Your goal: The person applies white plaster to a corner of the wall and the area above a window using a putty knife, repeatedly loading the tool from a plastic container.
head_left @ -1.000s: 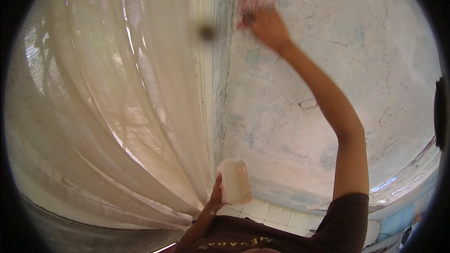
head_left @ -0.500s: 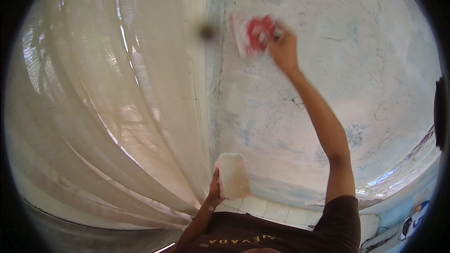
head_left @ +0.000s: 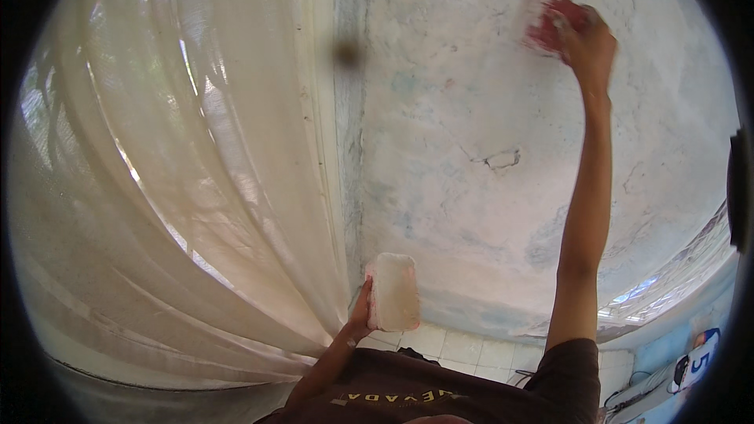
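High on the patchy white wall (head_left: 448, 118), my right hand (head_left: 593, 45) is closed around a red putty spreader (head_left: 550, 22) smeared with white. Its wide edge points left, at or very close to the wall; contact cannot be made out. Low in front of my body, my left hand (head_left: 362, 310) grips the left side of a rectangular tub (head_left: 395, 292). The tub is whitish with pinkish smears along its rim, and a pale off-white surface shows within it.
A sheer beige curtain (head_left: 181, 188) hangs along the left, beside a pale vertical frame strip. Wall cracks (head_left: 499, 160) show mid-height. Whitish floor tiles (head_left: 455, 345) lie below. Clothing and cables (head_left: 695, 365) are at lower right, near a bright lattice opening (head_left: 667, 275).
My right hand has carried the spreader right and upward across the wall, away from the corner by the curtain. The tub stays in my left hand at nearly the same place.
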`<move>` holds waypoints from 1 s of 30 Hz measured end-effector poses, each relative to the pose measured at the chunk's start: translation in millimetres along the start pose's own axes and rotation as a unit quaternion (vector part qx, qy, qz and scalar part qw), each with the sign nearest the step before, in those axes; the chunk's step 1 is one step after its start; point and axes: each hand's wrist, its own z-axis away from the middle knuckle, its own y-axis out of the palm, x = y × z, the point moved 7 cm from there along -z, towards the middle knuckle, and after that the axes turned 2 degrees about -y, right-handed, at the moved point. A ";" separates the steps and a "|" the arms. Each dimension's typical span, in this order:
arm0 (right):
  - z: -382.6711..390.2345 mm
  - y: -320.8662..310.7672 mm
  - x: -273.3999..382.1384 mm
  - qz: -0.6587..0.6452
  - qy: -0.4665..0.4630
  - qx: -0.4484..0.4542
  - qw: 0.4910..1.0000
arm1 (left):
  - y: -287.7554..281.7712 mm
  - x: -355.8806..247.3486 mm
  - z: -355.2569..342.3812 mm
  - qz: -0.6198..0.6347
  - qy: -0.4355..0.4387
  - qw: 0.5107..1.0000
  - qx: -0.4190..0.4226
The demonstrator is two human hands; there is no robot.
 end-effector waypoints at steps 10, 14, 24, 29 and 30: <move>-41.6 62.4 185.1 -0.124 -0.380 -0.087 0.912 | -17.4 14.1 -21.6 0.071 0.006 0.995 0.070; 6.2 141.1 192.9 0.076 -0.352 0.046 0.932 | 33.4 1.4 10.0 0.036 0.005 0.996 0.083; 384.0 123.5 162.6 -0.038 -0.457 0.536 0.709 | 21.8 0.3 9.3 0.001 0.002 0.996 0.089; 145.3 102.7 188.5 -0.096 -0.334 0.243 0.906 | -5.5 -4.6 6.1 0.037 0.017 0.997 0.059; 86.5 89.1 190.7 -0.050 -0.323 0.165 0.930 | 0.9 -8.2 7.8 0.026 0.030 0.997 0.059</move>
